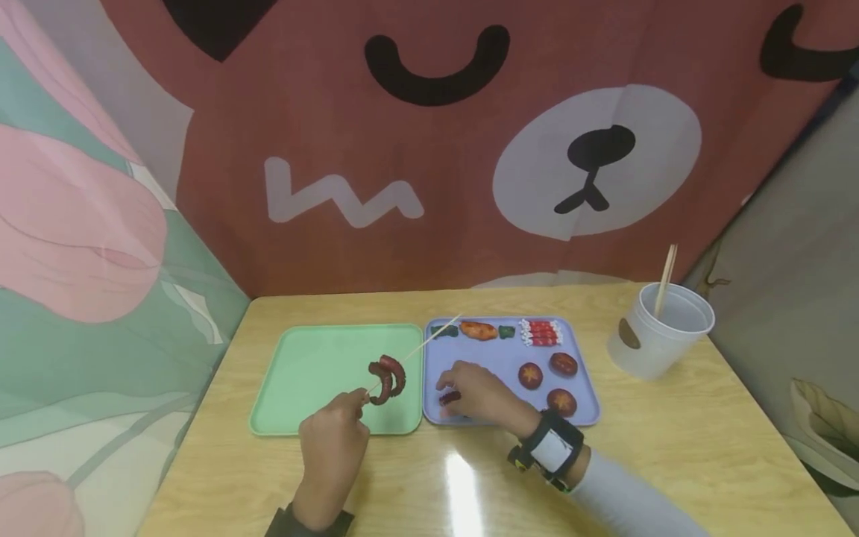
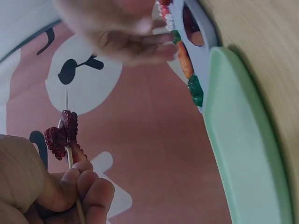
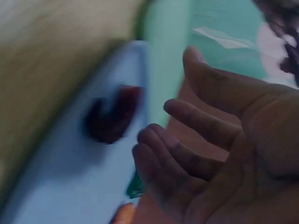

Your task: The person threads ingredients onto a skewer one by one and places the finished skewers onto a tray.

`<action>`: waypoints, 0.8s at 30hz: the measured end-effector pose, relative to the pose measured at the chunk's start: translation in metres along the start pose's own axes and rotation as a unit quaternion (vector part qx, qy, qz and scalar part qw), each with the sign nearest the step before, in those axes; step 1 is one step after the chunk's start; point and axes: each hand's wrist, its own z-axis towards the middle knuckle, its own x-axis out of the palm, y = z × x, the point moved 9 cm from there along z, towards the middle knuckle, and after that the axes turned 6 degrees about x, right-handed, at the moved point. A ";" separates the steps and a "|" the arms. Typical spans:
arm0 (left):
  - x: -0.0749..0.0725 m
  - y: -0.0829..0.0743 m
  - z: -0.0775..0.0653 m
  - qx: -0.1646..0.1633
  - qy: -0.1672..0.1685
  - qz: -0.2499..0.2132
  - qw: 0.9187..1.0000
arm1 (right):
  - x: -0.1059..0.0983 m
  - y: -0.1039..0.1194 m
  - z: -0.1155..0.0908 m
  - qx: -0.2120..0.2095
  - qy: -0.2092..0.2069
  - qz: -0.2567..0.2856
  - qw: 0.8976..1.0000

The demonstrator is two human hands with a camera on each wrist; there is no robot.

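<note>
My left hand [image 1: 335, 432] grips a thin wooden skewer [image 1: 429, 339] near its lower end, over the green tray [image 1: 315, 365]. Two curled dark red tentacle-like pieces [image 1: 388, 379] are threaded on it; their bumpy edges show in the left wrist view, with the skewer's tip [image 2: 67, 99] poking out beyond them. My right hand [image 1: 479, 391] is over the blue-purple tray [image 1: 496, 365], its fingers loosely bent and holding nothing. Just by those fingertips, a similar curled dark red piece [image 3: 114, 114] lies on that tray, partly covered by the hand in the head view.
Along the blue-purple tray's back are green pieces [image 1: 506, 332], an orange piece [image 1: 478, 330] and red-and-white sticks [image 1: 540, 333]. Three brown mushroom caps [image 1: 530, 375] lie at its right. A white bucket [image 1: 644, 347] with skewers [image 1: 666, 280] stands at the right. A printed cloth [image 1: 335, 253] hangs behind the table.
</note>
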 end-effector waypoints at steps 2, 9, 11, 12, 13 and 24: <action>-0.001 0.004 -0.002 -0.005 0.005 0.004 1.000 | 0.009 -0.004 0.000 -0.010 -0.008 -0.043 0.999; -0.007 0.014 -0.006 -0.017 0.005 0.018 1.000 | 0.018 -0.014 0.005 -0.030 -0.074 -0.095 0.992; -0.007 0.015 -0.007 -0.020 0.008 0.018 1.000 | 0.019 -0.016 0.005 -0.031 -0.093 -0.101 0.990; -0.007 0.015 -0.007 -0.020 0.007 0.017 1.000 | 0.019 -0.018 0.006 -0.030 -0.101 -0.105 0.989; -0.006 0.016 -0.007 -0.021 0.009 0.017 1.000 | 0.019 -0.020 0.006 -0.026 -0.105 -0.102 0.989; -0.009 0.010 -0.009 0.006 -0.012 0.013 1.000 | -0.058 -0.047 0.012 0.065 -0.107 0.336 0.933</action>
